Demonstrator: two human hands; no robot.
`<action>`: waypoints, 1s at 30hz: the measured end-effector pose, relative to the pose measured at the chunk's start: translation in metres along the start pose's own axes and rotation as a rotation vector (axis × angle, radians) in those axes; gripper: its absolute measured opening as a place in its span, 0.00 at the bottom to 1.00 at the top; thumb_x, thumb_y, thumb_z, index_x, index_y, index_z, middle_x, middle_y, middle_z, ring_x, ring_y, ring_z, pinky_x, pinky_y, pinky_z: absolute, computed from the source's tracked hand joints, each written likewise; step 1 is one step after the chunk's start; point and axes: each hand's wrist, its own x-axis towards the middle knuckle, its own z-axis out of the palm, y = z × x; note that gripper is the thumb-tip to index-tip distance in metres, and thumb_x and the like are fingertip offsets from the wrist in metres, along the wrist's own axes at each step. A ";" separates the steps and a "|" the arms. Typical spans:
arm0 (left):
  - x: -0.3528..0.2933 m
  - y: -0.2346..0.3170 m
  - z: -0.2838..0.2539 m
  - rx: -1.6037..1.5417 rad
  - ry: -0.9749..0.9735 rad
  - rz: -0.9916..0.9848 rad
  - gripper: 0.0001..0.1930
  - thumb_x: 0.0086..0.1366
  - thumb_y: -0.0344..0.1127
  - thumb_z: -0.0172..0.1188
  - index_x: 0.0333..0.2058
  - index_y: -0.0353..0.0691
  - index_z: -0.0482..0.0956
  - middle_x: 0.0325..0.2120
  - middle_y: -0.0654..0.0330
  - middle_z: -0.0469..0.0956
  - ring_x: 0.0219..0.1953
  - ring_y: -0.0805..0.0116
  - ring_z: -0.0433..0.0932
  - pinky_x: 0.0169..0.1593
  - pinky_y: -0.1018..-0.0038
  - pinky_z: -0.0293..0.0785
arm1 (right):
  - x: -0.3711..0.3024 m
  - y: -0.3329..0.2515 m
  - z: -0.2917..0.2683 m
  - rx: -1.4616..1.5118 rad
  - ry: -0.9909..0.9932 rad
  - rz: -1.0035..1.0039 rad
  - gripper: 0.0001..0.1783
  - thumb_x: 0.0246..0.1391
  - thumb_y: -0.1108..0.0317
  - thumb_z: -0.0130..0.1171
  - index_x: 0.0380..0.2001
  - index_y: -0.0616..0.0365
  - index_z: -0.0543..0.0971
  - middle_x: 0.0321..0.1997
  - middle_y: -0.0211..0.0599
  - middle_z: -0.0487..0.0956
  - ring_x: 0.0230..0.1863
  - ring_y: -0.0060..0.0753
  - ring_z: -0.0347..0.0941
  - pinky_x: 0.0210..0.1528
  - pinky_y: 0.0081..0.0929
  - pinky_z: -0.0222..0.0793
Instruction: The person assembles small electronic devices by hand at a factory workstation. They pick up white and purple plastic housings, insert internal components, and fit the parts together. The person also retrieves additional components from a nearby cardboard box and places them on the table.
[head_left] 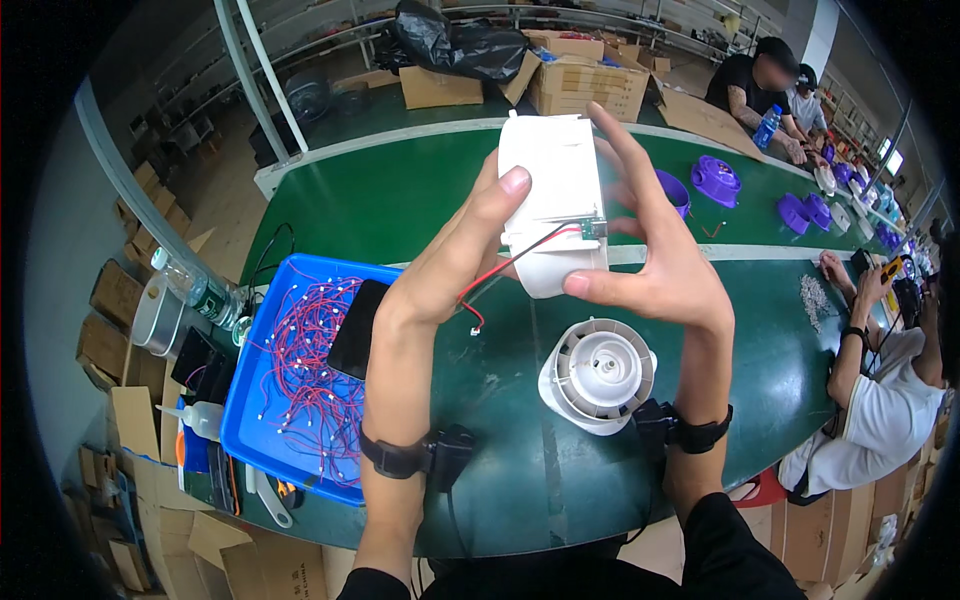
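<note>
Both my hands hold a white plastic housing (pixel 553 180) up above the green table. My left hand (pixel 462 235) grips its left side, the thumb pressed on the front. On the right side my right hand (pixel 655 250) has its thumb at the lower edge and its fingers behind. A small green circuit board (pixel 594 229) sits at the housing's edge. Red and black wires (pixel 480 288) run from it and hang down to a small white connector. Below, a round white fan-like part (pixel 603 372) with a ring of vanes stands on the table.
A blue tray (pixel 232 420) of red wires with a black phone (pixel 357 328) lies at left, near a plastic bottle (pixel 190 280). Purple housings (pixel 716 180) sit at the far right. Co-workers (pixel 885 400) work along the right. Cardboard boxes (pixel 590 88) stand behind.
</note>
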 end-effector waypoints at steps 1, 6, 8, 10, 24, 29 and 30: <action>0.000 -0.002 -0.001 0.011 -0.009 -0.002 0.48 0.63 0.70 0.46 0.70 0.38 0.49 0.65 0.46 0.57 0.67 0.52 0.58 0.64 0.56 0.62 | -0.001 -0.002 -0.001 -0.008 0.002 0.025 0.68 0.31 0.46 0.78 0.73 0.51 0.50 0.72 0.50 0.59 0.68 0.51 0.61 0.61 0.48 0.68; -0.006 -0.005 -0.009 0.019 -0.045 0.002 0.50 0.63 0.68 0.46 0.71 0.35 0.44 0.67 0.45 0.54 0.69 0.52 0.54 0.67 0.58 0.56 | -0.001 0.003 0.001 0.033 0.038 -0.037 0.68 0.29 0.45 0.78 0.72 0.51 0.52 0.71 0.53 0.60 0.65 0.55 0.65 0.56 0.47 0.73; -0.003 -0.007 -0.009 0.048 -0.042 0.072 0.51 0.63 0.68 0.47 0.72 0.37 0.41 0.68 0.44 0.53 0.70 0.51 0.52 0.68 0.57 0.55 | -0.001 0.000 0.001 0.092 0.043 -0.015 0.68 0.30 0.45 0.78 0.72 0.51 0.52 0.70 0.57 0.60 0.63 0.55 0.66 0.54 0.47 0.74; 0.004 -0.012 -0.009 0.093 -0.012 0.209 0.52 0.62 0.69 0.47 0.72 0.39 0.39 0.68 0.42 0.51 0.71 0.49 0.50 0.68 0.54 0.56 | -0.001 0.004 0.003 0.177 0.041 0.019 0.68 0.31 0.45 0.78 0.72 0.52 0.52 0.68 0.62 0.60 0.62 0.55 0.68 0.52 0.48 0.74; 0.007 -0.011 -0.005 0.509 0.216 0.264 0.60 0.51 0.47 0.74 0.70 0.32 0.39 0.65 0.43 0.59 0.67 0.45 0.60 0.67 0.57 0.59 | 0.008 0.019 0.003 0.159 0.214 0.244 0.45 0.56 0.41 0.58 0.67 0.63 0.61 0.58 0.56 0.72 0.57 0.45 0.72 0.60 0.39 0.67; -0.002 -0.015 -0.025 0.836 -0.065 0.069 0.36 0.58 0.46 0.66 0.60 0.34 0.66 0.52 0.39 0.74 0.54 0.44 0.76 0.58 0.60 0.71 | 0.001 0.137 -0.030 -0.501 0.210 0.410 0.52 0.43 0.39 0.68 0.65 0.60 0.64 0.59 0.63 0.71 0.62 0.58 0.69 0.64 0.42 0.64; -0.006 -0.008 -0.021 0.872 -0.198 -0.024 0.36 0.58 0.47 0.66 0.61 0.34 0.65 0.53 0.40 0.74 0.55 0.46 0.76 0.58 0.61 0.71 | -0.001 0.152 -0.035 -0.543 0.183 0.489 0.52 0.42 0.39 0.69 0.65 0.59 0.65 0.59 0.63 0.71 0.62 0.59 0.69 0.64 0.42 0.63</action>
